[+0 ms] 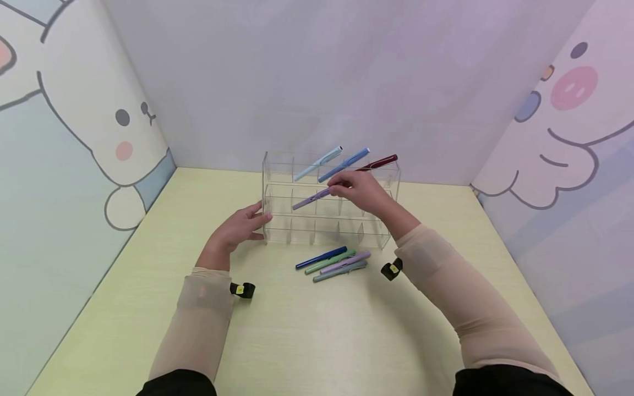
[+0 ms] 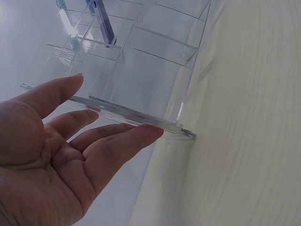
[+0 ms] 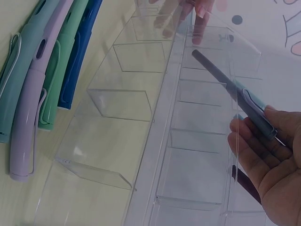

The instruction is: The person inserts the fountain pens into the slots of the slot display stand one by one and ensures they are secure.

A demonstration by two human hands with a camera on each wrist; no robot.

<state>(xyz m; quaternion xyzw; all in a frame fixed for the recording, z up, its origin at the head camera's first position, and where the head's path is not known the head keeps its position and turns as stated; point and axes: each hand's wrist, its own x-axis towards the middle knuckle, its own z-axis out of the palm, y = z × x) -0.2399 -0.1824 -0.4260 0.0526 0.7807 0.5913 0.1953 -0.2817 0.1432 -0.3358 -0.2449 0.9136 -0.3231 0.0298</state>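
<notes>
A clear acrylic pen rack [image 1: 327, 223] with stepped rows of compartments stands on the table. My left hand [image 1: 242, 224] holds its left side panel, thumb over the front edge and fingers along the outside, as the left wrist view [image 2: 56, 155] shows. My right hand [image 1: 361, 190] pinches a purple pen [image 1: 311, 199] by its upper end. This pen [image 3: 254, 113] slants over the rack's middle row; whether its lower tip touches the rack I cannot tell. Behind it, a light blue pen [image 1: 319, 163], a blue pen [image 1: 345, 164] and a dark red pen [image 1: 381, 162] lean in the top row.
Several pens lie side by side on the table before the rack: dark blue [image 1: 321, 258], green [image 1: 329, 262], light purple [image 1: 345, 263] and grey-green [image 1: 339, 271]. A pale wall [image 1: 307, 71] rises close behind the rack. Printed cartoon panels flank the table [image 1: 307, 335].
</notes>
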